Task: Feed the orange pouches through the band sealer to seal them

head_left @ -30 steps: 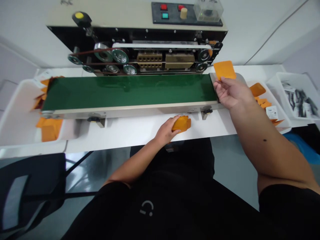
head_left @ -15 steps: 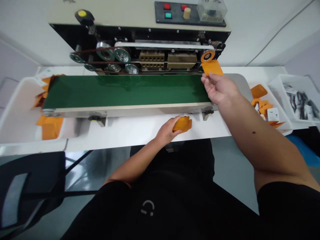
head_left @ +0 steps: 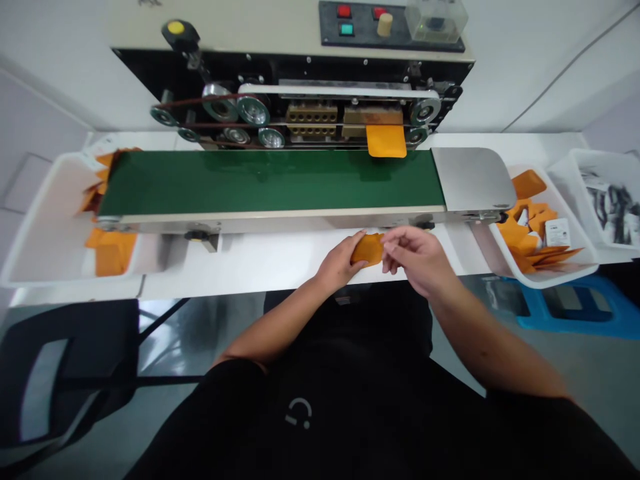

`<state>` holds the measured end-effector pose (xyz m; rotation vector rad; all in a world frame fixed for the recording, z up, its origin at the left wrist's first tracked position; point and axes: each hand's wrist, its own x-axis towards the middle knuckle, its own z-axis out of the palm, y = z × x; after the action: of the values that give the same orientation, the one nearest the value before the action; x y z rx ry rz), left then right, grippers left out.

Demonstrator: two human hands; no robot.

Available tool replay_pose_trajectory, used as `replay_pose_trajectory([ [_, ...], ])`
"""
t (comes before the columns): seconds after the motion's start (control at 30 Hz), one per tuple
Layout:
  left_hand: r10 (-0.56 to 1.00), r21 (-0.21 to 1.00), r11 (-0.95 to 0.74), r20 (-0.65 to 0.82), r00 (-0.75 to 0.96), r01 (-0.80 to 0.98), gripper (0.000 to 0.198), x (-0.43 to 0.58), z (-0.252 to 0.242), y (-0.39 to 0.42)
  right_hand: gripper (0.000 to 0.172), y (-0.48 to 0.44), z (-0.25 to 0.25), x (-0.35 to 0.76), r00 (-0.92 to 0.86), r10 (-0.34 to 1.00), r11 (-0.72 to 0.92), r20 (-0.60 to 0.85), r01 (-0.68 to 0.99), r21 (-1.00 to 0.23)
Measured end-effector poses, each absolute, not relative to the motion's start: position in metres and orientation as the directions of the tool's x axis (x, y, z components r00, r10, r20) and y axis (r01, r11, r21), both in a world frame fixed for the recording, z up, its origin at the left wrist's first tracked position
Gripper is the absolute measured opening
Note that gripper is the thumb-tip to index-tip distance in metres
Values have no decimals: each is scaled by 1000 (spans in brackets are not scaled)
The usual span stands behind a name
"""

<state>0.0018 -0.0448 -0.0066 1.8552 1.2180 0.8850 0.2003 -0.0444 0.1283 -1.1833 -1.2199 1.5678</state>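
Head view: left fingers (head_left: 353, 243) grip the centre packet (head_left: 368, 251), right fingers (head_left: 401, 235) half-curl, hold unclear; the upper packet (head_left: 387, 142), unguided, might skew.

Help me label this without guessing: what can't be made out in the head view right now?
All in the head view:
Upper edge of the orange packet at the machine: hidden by the machine.
How many packets the left hand holds: the hands and overlap hide this.
Whether the right hand touches them: blurred.
Print on the white label: too small.
Outer side of the far-right bin: cut off by the right edge.
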Motion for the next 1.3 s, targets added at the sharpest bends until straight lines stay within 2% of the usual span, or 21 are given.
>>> replay_pose_trajectory([
  [0.1,947,866,-256,135,293,429,89,3,-2,-46,21,-64,78,207,9,998,-55,-54,118,-992],
  [0.2,953,870,-227,104,286,438,90,4,2,-46,29,-66,34,211,153,987,10,46,227,-974],
  [0.3,954,867,-208,78,290,453,93,3,3,-47,42,-61,10,210,126,989,33,77,319,-947],
  [0.37,956,862,-207,79,282,463,95,3,2,-47,44,-59,5,207,95,989,67,111,382,-922],
  [0.5,955,853,-237,118,271,465,93,2,-3,-47,33,-58,9,201,29,975,178,221,497,-849],
  [0.6,951,840,-260,137,278,476,88,3,-5,-47,28,-59,12,198,30,962,222,273,504,-835],
  [0.7,951,832,-263,139,275,488,86,3,-7,-48,21,-60,8,195,66,960,216,272,445,-869],
  [0.77,955,834,-256,139,261,489,89,2,-9,-48,21,-61,3,193,99,972,164,212,358,-919],
  [0.9,954,835,-269,164,250,479,92,2,-14,-47,32,-61,-1,192,201,979,24,26,15,-1000],
  [1.07,943,824,-304,190,272,478,91,1,-17,-44,44,-58,19,196,251,961,-32,-116,-317,-948],
  [1.17,940,829,-309,193,280,467,91,1,-16,-43,49,-57,33,201,194,967,-70,-163,-413,-908],
  [1.3,940,835,-317,213,267,449,91,1,-17,-42,49,-58,44,206,187,970,-55,-152,-442,-895],
])
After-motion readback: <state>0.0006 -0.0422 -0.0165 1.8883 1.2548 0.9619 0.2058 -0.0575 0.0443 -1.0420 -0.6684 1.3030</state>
